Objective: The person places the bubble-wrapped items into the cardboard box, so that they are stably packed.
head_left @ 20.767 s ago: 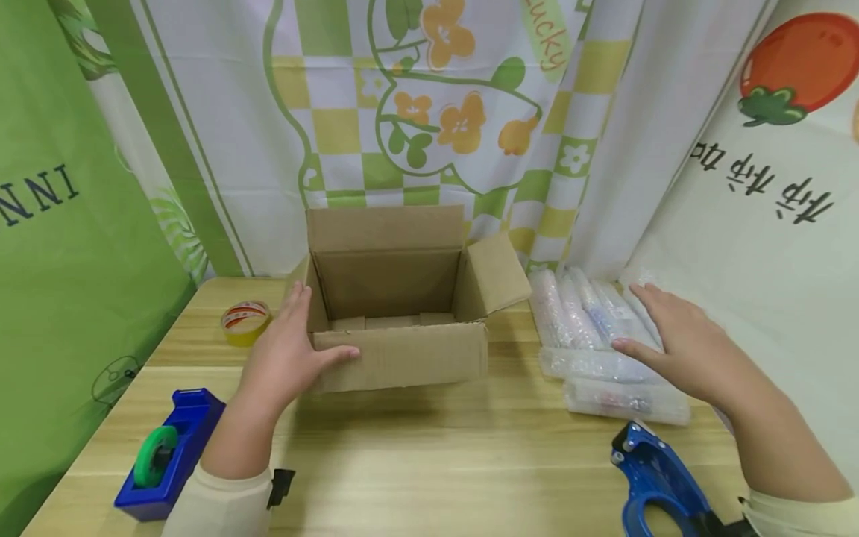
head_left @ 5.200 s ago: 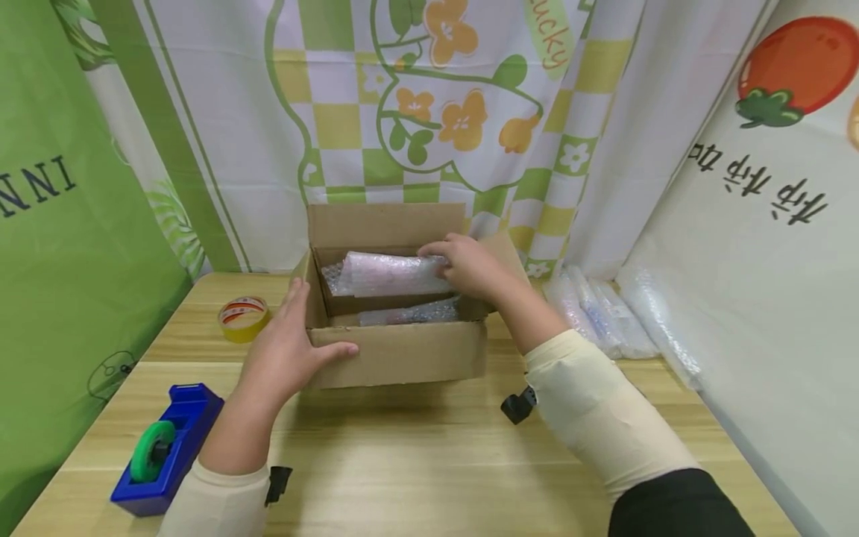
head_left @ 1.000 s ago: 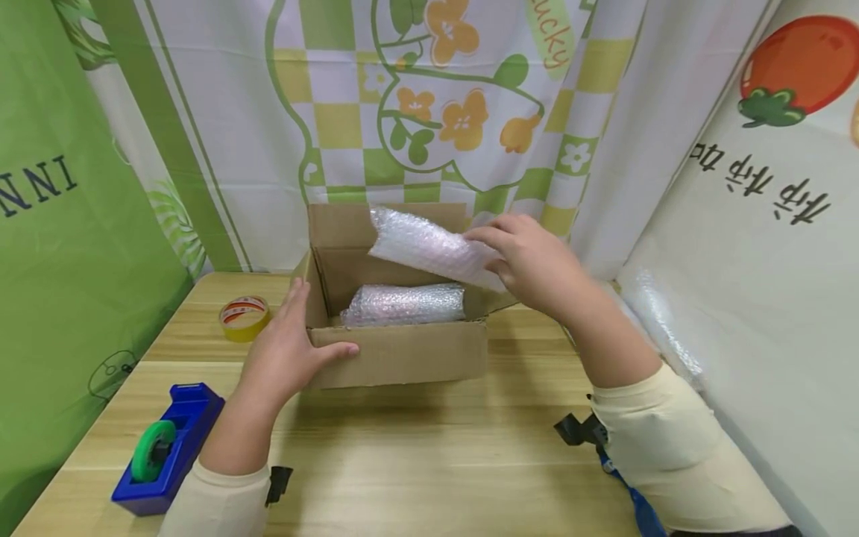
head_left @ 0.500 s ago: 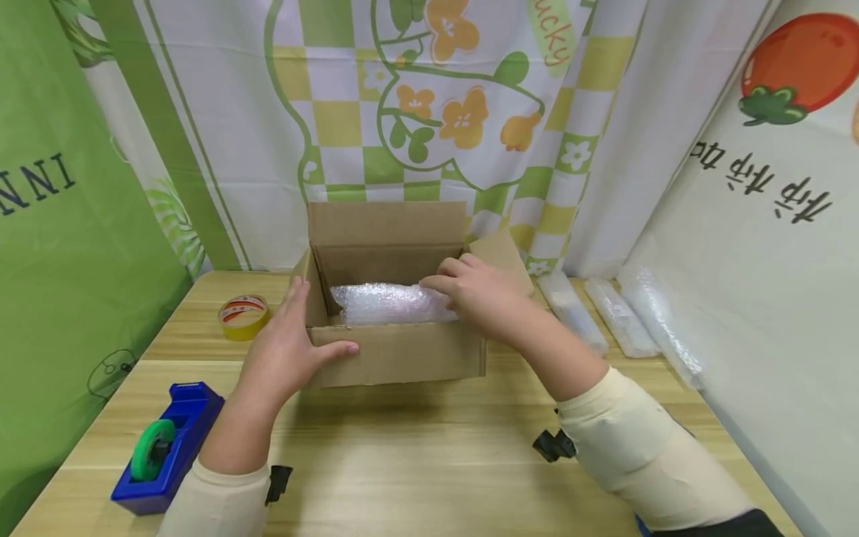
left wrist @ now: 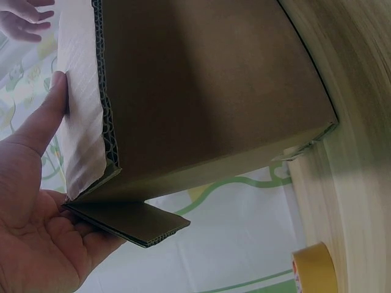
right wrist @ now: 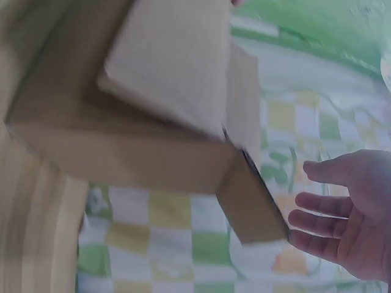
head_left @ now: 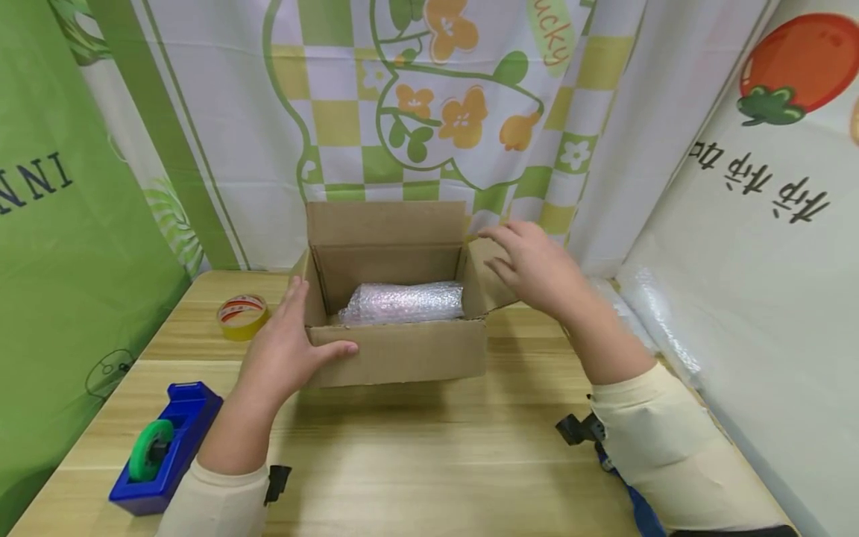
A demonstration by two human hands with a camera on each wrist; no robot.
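While the left hand [head_left: 285, 358] braces the cardboard box [head_left: 396, 350] at its front-left corner — fingers straight, thumb on the front wall — the right hand [head_left: 537, 265] hovers spread and empty by the right flap [head_left: 486, 280]. A bubble-wrapped bundle [head_left: 403, 302] lies inside the box on the table [head_left: 429, 462].

**Home packing station**

Small wooden table [head_left: 429, 447] hemmed in by printed curtains [head_left: 416, 104]. Open carton [head_left: 396, 350], tape dispenser [head_left: 164, 447], tape roll [head_left: 243, 316], bubble-wrapped bundles [head_left: 661, 324] by the wall. Looks like small-scale parcel packing, not a warehouse.
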